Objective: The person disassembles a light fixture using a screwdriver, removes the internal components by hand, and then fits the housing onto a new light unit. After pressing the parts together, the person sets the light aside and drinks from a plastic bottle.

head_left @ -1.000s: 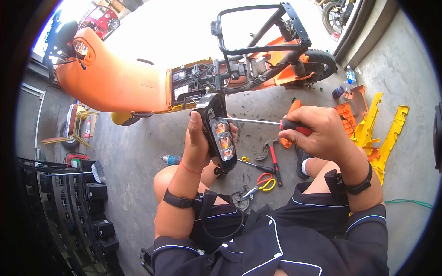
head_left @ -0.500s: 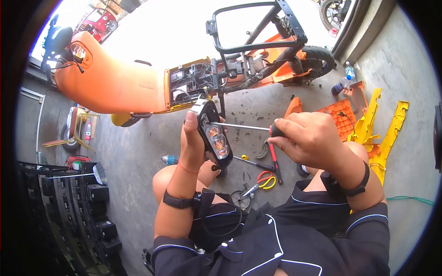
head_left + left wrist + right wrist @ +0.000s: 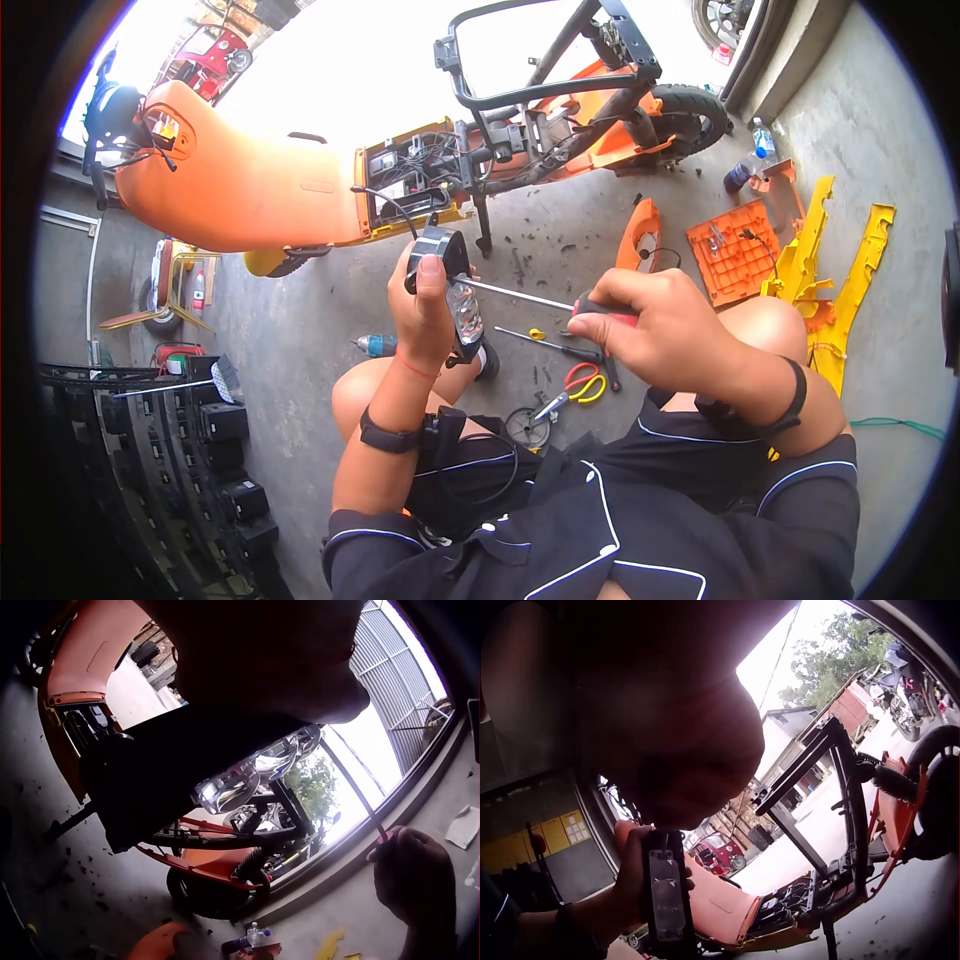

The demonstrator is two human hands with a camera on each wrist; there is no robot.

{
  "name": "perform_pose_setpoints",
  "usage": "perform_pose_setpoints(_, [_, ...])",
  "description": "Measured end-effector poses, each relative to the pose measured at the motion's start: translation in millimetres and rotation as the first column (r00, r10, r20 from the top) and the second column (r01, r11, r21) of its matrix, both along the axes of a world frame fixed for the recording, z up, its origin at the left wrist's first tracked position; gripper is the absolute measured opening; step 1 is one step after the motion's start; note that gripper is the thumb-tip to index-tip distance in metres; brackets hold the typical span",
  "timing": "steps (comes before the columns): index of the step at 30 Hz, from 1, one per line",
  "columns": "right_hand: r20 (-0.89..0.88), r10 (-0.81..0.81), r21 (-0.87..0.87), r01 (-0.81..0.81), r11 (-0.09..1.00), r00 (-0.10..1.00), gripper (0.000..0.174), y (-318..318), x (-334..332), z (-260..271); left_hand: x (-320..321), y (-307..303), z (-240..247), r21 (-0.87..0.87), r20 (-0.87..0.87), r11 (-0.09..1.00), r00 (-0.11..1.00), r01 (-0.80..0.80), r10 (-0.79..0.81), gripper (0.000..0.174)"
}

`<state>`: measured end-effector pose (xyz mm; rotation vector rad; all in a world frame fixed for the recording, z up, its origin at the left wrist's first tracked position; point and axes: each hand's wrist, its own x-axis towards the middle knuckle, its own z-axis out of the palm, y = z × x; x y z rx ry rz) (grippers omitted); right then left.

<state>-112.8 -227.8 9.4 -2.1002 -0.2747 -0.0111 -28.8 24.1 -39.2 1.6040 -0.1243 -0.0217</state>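
Grey floor (image 3: 290, 320) under glaring daylight (image 3: 360, 70)

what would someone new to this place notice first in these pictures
The orange motorbike, its wiring exposed, stretches across the upper head view. Nearer, the left hand grips a clear-lensed lamp while the right hand holds a screwdriver to it. Yellow parts lie off to the right.

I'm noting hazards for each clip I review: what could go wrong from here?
The screwdriver could slip off the light unit and jab the left grip, which holds the unit close to the tip.
A stray tip might also scratch the clear lenses beside it.
The unit seems held by the left grip alone, so it may twist under pressure.
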Motion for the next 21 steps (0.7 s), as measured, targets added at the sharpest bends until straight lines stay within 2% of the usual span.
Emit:
perform_pose_setpoints(1, [0.001,0.000,0.001,0.000,1.000,1.000,0.030,-2,3,2,0,1,-1,0.004,0.016,1.000,1.000,-0.006,0.006,0.053])
perform_pose_setpoints(2, [-0.372,0.061,0.209,0.020,0.978,0.926,0.031,-5,9,6,-1,2,-3,0.004,0.018,1.000,1.000,-0.006,0.006,0.053])
perform_pose_setpoints(3, [-0.662,0.190,0.387,0.113,0.915,0.725,0.033,-7,14,9,-2,5,-5,0.089,0.068,0.996,0.998,-0.010,0.004,0.057])
perform_pose_setpoints(4, [-0.747,0.313,0.515,0.214,0.830,0.587,0.034,-9,15,5,2,7,-4,0.172,0.130,0.985,0.992,-0.018,-0.005,0.062])
perform_pose_setpoints(5, [-0.766,0.430,0.603,0.304,0.737,0.477,0.031,-12,18,-5,4,10,-4,0.167,0.151,0.986,0.988,0.012,-0.037,0.059])
perform_pose_setpoints(7, [-0.752,0.497,0.642,0.308,0.702,0.434,0.029,-17,23,-12,10,15,-14,0.181,0.256,0.983,0.964,0.020,-0.066,0.057])
perform_pose_setpoints(9, [-0.718,0.480,0.657,0.264,0.706,0.504,0.027,-17,23,-13,12,13,-4,0.252,0.234,0.967,0.972,-0.027,-0.034,0.056])
perform_pose_setpoints(10, [-0.691,0.429,0.624,0.179,0.761,0.582,0.026,-14,22,-11,16,9,1,0.257,0.326,0.961,0.945,-0.098,0.009,0.044])
perform_pose_setpoints(11, [-0.650,0.427,0.577,0.042,0.816,0.628,0.020,-18,22,-8,15,8,9,0.329,0.338,0.938,0.941,-0.108,-0.010,0.044])
perform_pose_setpoints(12, [-0.480,0.319,0.438,-0.092,0.894,0.817,0.020,-14,20,-15,15,6,11,0.279,0.327,0.953,0.945,-0.115,0.019,0.045])
perform_pose_setpoints(13, [-0.246,0.236,0.256,-0.172,0.951,0.940,0.021,-7,17,-20,16,5,12,0.228,0.314,0.966,0.948,-0.121,0.044,0.046])
perform_pose_setpoints(14, [-0.103,0.152,0.036,-0.149,0.988,0.983,0.035,-5,13,-16,18,7,12,0.220,0.336,0.968,0.941,-0.124,0.044,0.046])
perform_pose_setpoints(15, [0.165,0.081,-0.110,-0.063,0.992,0.983,0.032,1,10,-17,19,8,12,0.206,0.346,0.969,0.936,-0.139,0.061,0.045])
perform_pose_setpoints(16, [0.240,0.065,-0.227,-0.009,0.974,0.969,0.030,4,7,-14,18,9,12,0.193,0.350,0.969,0.933,-0.155,0.079,0.045])
perform_pose_setpoints(17, [0.314,0.058,-0.335,0.053,0.941,0.948,0.028,7,6,-9,16,11,13,0.189,0.360,0.969,0.929,-0.158,0.081,0.045])
perform_pose_setpoints(18, [0.324,0.060,-0.339,0.057,0.939,0.944,0.028,8,6,-6,14,11,17,0.248,0.387,0.951,0.919,-0.186,0.078,0.044])
perform_pose_setpoints(19, [0.376,0.096,-0.412,0.073,0.908,0.922,0.026,8,5,-4,12,10,18,0.306,0.410,0.928,0.909,-0.213,0.073,0.043])
perform_pose_setpoints(21, [0.416,0.139,-0.486,0.091,0.869,0.899,0.024,8,2,-9,9,10,14,0.311,0.429,0.924,0.900,-0.223,0.073,0.040])
